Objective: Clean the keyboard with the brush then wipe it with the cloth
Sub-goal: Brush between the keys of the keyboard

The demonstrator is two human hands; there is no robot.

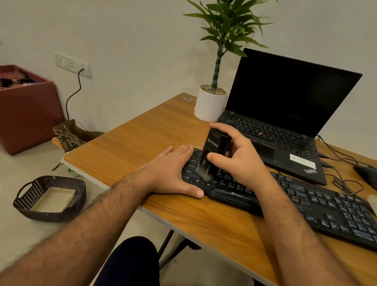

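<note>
- Right hand (240, 154) grips the black brush (214, 152), bristles on the keyboard (310, 204).
- Left hand (171, 170), fingers straight, presses flat on the keyboard's end, just beside the brush.

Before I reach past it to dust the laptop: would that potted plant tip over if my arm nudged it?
Probably fairly easily. The potted plant carries a tall thin stem with leaves spreading well above a narrow white pot, so it looks top-heavy. The pebbles in the pot may add some weight low down. It also stands near the table edge.

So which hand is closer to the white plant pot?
Right. The right hand, gripping the brush, is just in front of the plant pot; the left hand rests farther off, on the keyboard's end.
</note>
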